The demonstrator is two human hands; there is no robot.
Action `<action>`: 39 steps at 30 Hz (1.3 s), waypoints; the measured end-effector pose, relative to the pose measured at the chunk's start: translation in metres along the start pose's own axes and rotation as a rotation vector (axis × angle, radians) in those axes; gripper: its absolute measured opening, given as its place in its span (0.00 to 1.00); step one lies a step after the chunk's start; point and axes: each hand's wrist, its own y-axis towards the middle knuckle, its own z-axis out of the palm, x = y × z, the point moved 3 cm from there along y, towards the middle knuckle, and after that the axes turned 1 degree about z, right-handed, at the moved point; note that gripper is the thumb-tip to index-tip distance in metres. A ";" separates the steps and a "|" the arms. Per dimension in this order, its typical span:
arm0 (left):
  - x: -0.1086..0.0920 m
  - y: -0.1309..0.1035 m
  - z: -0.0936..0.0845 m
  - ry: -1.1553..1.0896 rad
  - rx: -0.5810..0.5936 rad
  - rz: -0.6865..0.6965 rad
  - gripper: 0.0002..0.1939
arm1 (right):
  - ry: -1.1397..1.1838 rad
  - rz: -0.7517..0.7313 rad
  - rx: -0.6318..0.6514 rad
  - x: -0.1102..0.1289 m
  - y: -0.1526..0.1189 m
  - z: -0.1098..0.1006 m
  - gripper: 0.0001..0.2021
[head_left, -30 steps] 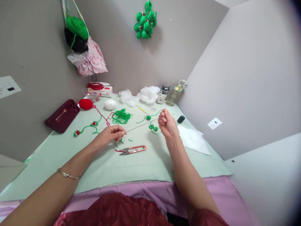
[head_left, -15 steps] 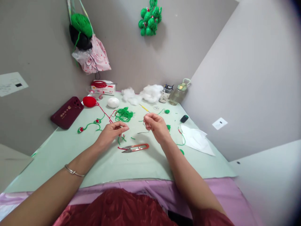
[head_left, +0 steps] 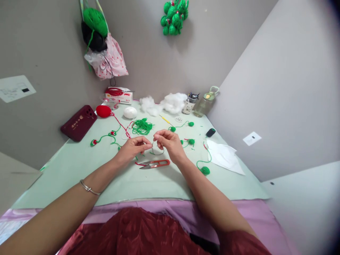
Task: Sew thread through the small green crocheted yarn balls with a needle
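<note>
Over the middle of the table my left hand (head_left: 134, 148) and my right hand (head_left: 169, 142) are close together, fingertips pinched. A thin dark thread (head_left: 158, 153) runs between them and loops below the fingers; both hands pinch it. Whether a needle is there is too small to tell. Just below lie orange-handled snips (head_left: 155, 164), with a bit of red yarn at the blades. A tangle of green yarn (head_left: 142, 126) rests beyond my left hand. Small green crocheted balls (head_left: 191, 141) with yarn tails lie right of my right hand.
Behind are a red yarn ball (head_left: 103, 111), a white ball (head_left: 130, 113), white stuffing (head_left: 174, 103), a yellow hook (head_left: 165, 120), a pen cup (head_left: 188, 106) and a bottle (head_left: 204, 104). A phone (head_left: 79, 123) leans at left; white sheets (head_left: 224, 156) lie right.
My hands have come together, the right one moving left toward my left fingertips. The dark thread now hangs in a loop between them. The whole view has shifted slightly.
</note>
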 end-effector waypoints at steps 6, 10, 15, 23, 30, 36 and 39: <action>-0.004 0.000 -0.001 -0.087 0.004 0.010 0.12 | 0.034 -0.004 -0.039 0.001 0.001 -0.005 0.13; -0.001 0.001 -0.004 -0.184 -0.008 -0.024 0.13 | 0.063 -0.010 -0.062 0.001 0.002 -0.006 0.13; 0.000 0.002 -0.004 -0.175 -0.026 -0.055 0.14 | 0.088 -0.010 -0.078 0.000 0.003 -0.007 0.13; -0.001 0.000 -0.006 -0.279 -0.015 -0.093 0.13 | 0.154 0.040 -0.043 0.003 0.001 -0.006 0.16; -0.009 -0.001 -0.005 -0.441 0.060 -0.102 0.12 | 0.185 0.085 0.105 -0.003 0.000 0.003 0.17; -0.007 -0.001 -0.005 -0.276 0.093 -0.147 0.13 | 0.307 0.115 0.136 0.007 0.001 -0.007 0.16; -0.003 -0.001 -0.008 -0.181 0.158 -0.173 0.14 | 0.388 0.062 0.049 0.022 0.006 -0.031 0.12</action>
